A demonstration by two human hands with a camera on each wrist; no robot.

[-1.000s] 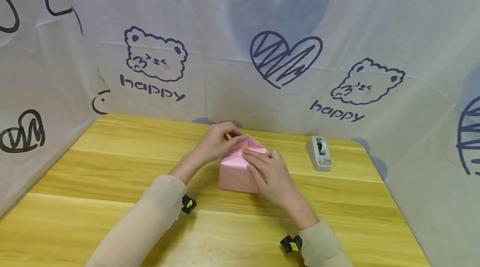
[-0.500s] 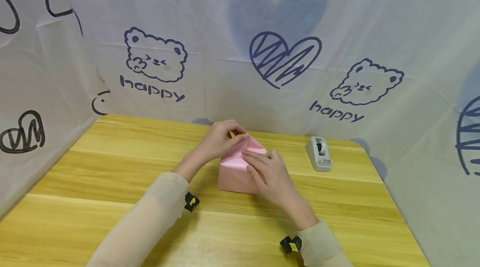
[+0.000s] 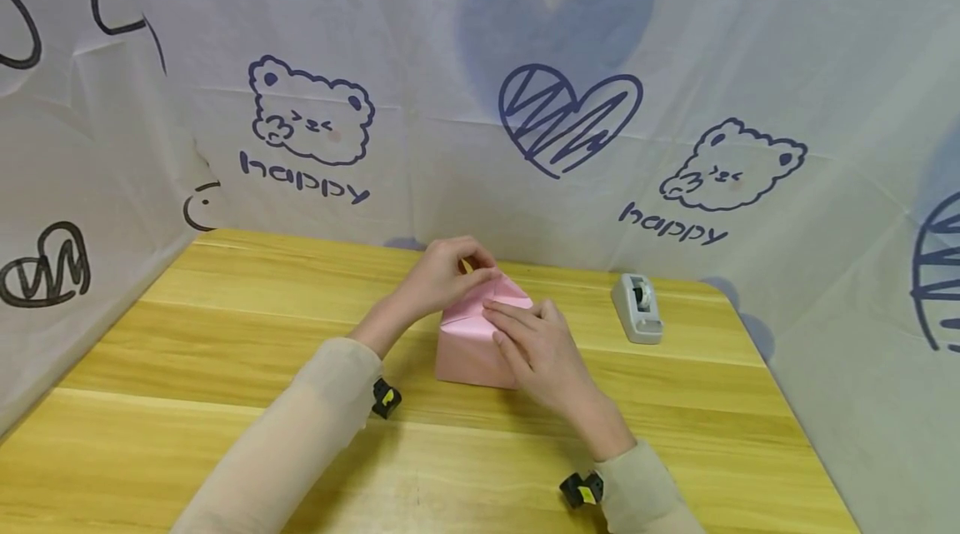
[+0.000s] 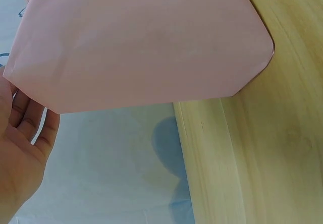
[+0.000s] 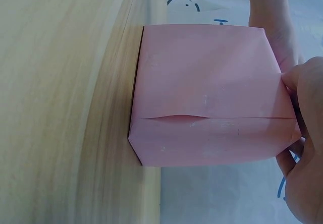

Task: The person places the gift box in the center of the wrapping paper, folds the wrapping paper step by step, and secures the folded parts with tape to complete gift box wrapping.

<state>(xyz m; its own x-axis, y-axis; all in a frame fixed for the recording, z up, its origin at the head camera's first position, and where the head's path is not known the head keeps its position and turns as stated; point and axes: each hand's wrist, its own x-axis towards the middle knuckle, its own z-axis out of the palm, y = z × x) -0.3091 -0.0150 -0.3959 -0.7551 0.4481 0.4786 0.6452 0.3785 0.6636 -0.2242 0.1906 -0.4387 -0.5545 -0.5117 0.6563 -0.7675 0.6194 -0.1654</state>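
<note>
A pink paper bag (image 3: 474, 357) stands upright on the wooden table, its top folded inward with slanting creases. At its upper far-left edge my left hand (image 3: 437, 277) pinches the paper between thumb and index finger. My right hand (image 3: 549, 357) grips the upper right side, two fingers lying over the folded top and the thumb lower down. The left wrist view has a broad plain side of the bag (image 4: 146, 47), with left fingers partly hidden behind its edge. A side with a slightly gaping horizontal seam fills the right wrist view, beside the right hand (image 5: 308, 128).
A grey tape dispenser (image 3: 639, 309) stands on the table to the right of the bag. White cloth (image 3: 435, 159) printed with bears and hearts hangs behind the table (image 3: 225, 334) and along both sides. Black wrist cameras (image 3: 386, 398) hang below the sleeves.
My left wrist and sleeve have shifted slightly forward and to the right, and the left hand has risen a little at the bag's top. The right hand stays almost still.
</note>
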